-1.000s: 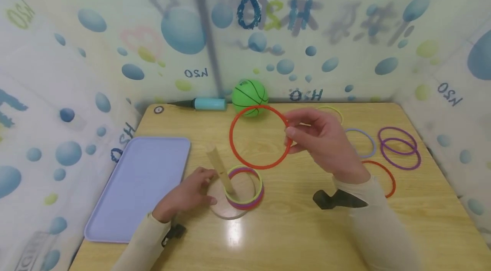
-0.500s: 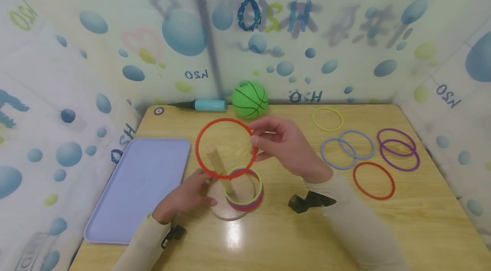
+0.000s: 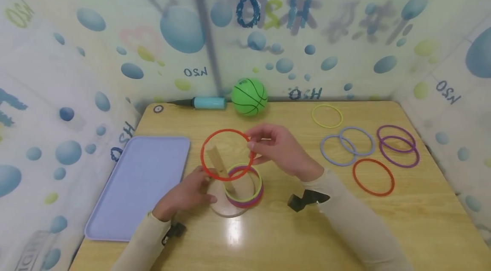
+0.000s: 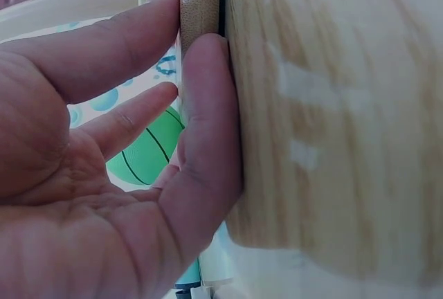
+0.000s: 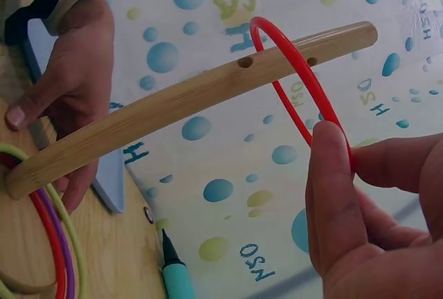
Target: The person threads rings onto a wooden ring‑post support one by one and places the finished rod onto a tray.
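My right hand (image 3: 281, 147) pinches a thin red ring (image 3: 227, 130) between thumb and fingers. In the right wrist view that ring (image 5: 304, 70) encircles the wooden peg (image 5: 166, 109) near its upper end. The peg (image 3: 216, 160) stands on a round wooden base (image 3: 224, 208), leaning in the head view. Around its foot lie stacked rings, a yellow ring (image 3: 262, 181) on top with purple and red below. My left hand (image 3: 188, 194) holds the base's left edge, thumb and fingers spread around the rim. In the left wrist view its fingertips (image 4: 208, 50) rest against the base edge.
A lilac tray (image 3: 142, 185) lies left of the left hand. At the back are a blue hand pump (image 3: 209, 103) and a green ball (image 3: 249, 96). To the right lie a yellow ring (image 3: 327, 105), two blue rings, two purple rings and another red ring (image 3: 373, 160).
My right hand has carried the red ring left, from right of the stand to around the peg's upper part, and slightly down. My left hand has stayed at the base.
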`<state>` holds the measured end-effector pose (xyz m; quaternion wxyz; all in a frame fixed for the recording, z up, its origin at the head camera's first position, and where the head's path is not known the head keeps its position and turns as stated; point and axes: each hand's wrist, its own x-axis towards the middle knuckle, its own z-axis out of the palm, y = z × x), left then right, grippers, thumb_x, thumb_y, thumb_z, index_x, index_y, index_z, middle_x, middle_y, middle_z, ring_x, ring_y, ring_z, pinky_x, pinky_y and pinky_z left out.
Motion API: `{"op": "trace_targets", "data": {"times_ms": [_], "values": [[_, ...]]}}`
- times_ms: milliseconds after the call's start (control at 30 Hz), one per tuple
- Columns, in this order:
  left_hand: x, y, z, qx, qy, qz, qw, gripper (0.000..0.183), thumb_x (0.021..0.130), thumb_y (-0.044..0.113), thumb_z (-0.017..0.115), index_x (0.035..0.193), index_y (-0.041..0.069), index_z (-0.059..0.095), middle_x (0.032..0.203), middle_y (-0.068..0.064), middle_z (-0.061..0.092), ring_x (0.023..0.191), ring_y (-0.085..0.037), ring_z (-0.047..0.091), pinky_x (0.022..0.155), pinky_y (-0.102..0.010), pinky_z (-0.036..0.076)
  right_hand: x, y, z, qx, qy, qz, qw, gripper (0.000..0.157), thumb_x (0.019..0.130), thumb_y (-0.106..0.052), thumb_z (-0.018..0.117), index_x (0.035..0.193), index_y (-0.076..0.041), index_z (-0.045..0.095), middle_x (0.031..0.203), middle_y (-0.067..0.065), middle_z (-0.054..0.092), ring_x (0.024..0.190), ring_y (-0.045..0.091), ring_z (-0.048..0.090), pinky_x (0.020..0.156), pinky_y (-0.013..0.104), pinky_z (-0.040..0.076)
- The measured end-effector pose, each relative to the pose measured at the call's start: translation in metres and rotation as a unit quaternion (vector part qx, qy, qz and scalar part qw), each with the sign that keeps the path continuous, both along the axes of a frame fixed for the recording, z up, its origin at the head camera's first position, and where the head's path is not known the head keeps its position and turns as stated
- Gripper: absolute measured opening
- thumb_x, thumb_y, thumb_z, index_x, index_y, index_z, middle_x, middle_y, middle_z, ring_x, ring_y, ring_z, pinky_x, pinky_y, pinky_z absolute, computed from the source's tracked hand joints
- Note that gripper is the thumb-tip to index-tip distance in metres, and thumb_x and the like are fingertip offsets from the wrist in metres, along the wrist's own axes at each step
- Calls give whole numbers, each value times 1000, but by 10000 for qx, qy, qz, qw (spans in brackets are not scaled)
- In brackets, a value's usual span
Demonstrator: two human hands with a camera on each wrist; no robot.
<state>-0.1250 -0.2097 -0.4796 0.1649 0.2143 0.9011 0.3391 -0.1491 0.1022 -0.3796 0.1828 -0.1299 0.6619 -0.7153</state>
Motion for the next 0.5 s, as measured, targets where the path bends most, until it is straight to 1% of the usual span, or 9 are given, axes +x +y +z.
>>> {"op": "trace_targets", "data": {"times_ms": [100,200,367,400,500], "values": [[-1,0,0,-28,88,-44,9999,58,79,15,92,132,9,68,126,-15,60,114,-31,58,102,-53,50,-2,0,-9,81,-118,44,9999,31,99,-4,70,129,3,65,100,6,64,82,15,72,78,50,65],[-1,-1,0,6,12,-11,10000,59,79,15,92,132,9,68,122,-15,59,112,-31,59,101,-53,50,-3,1,-17,217,-203,79,9995,33,99,-3,70,131,4,64,101,7,64,84,15,72,80,55,64],[-1,-1,1,72,-149,38,9999,61,79,13,91,135,11,68,123,-15,58,114,-32,58,103,-55,49,-4,4,-38,440,-391,115,9982,35,99,-4,70,133,5,64,103,8,64,89,19,72,84,62,60],[0,-1,1,75,-158,32,9998,63,79,13,91,137,11,67,123,-15,58,114,-32,58,103,-55,49,-5,4,-43,513,-418,115,9977,35,99,-4,70,132,4,64,103,8,64,89,19,72,84,62,60],[0,-1,1,73,-145,21,9999,67,79,13,91,140,10,65,123,-15,58,113,-32,59,103,-54,50,-6,5,-59,657,-478,165,9966,36,99,-4,70,132,7,63,103,11,65,89,19,71,84,61,61]]}}
